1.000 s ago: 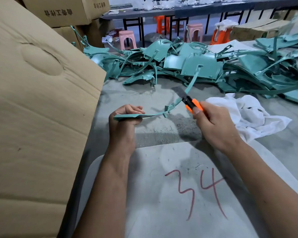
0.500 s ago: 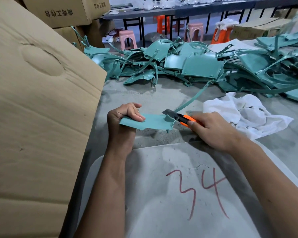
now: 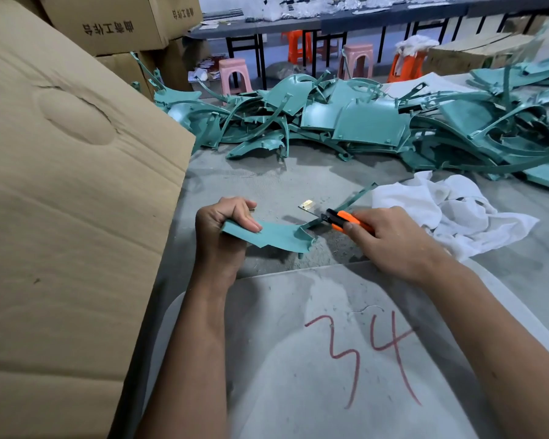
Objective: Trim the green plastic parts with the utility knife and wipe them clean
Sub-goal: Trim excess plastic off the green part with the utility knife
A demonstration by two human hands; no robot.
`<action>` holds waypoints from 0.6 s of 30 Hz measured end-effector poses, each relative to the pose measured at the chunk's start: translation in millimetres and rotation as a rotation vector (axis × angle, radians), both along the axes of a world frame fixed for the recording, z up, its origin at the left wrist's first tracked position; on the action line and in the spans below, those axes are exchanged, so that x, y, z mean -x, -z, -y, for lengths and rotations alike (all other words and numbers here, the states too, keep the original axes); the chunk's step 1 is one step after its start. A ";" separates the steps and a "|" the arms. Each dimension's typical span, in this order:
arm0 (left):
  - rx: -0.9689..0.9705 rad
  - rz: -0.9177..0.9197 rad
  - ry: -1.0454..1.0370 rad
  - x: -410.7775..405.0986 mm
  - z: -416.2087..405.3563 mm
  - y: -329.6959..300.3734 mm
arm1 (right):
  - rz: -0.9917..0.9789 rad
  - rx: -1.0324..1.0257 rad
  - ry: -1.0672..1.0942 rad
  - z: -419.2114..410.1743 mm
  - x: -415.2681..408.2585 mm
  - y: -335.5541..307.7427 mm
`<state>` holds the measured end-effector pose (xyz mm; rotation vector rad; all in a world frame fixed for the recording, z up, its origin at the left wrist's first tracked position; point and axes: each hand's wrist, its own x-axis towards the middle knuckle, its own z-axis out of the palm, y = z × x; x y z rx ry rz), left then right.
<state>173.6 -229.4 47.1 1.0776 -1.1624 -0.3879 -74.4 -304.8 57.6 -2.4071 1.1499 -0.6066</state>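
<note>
**Knife at the edge of the green part**

The left hand (image 3: pixel 223 229) pinches a flat green part (image 3: pixel 274 237) by its near-left end, thumb on top, holding it just above the grey worktop (image 3: pixel 267 175). To its right, the right hand (image 3: pixel 390 240) grips the orange utility knife (image 3: pixel 339 220), fingers curled round the handle, blade (image 3: pixel 308 206) pointing left and away. The blade sits at the part's right edge, right where a thin green strip (image 3: pixel 355 196) runs off toward the white cloth (image 3: pixel 450 213). Beyond, a heap of green parts (image 3: pixel 362 122) lies across the worktop, well apart from both hands. A big cardboard box (image 3: pixel 70 185) stands at the left
</note>
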 end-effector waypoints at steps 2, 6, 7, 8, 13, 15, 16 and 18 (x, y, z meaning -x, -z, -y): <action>0.001 -0.005 -0.008 0.2 -0.8 -1.0 | -0.012 -0.016 -0.006 -1.1 1.8 -1.3; 0.003 -0.061 -0.002 2.0 -0.1 -1.0 | -0.200 0.026 0.013 -4.0 -5.7 -1.9; -0.003 -0.061 -0.003 3.4 -0.1 -1.0 | -0.212 0.027 0.039 -3.6 -7.3 -1.4; -0.013 -0.060 -0.010 4.4 -0.5 -1.5 | -0.216 0.033 0.070 -3.4 -8.6 -0.4; -0.054 -0.063 -0.064 2.7 -3.6 -7.5 | -0.113 0.180 0.339 2.5 -5.3 5.2; -0.054 -0.052 -0.072 2.7 -4.1 -8.8 | -0.037 0.218 0.464 9.5 1.3 6.8; -0.063 -0.048 -0.073 3.8 -3.8 -9.6 | -0.034 0.228 0.505 12.6 4.7 7.1; -0.073 -0.050 -0.075 4.7 -4.1 -9.6 | -0.067 0.248 0.528 16.6 6.5 7.4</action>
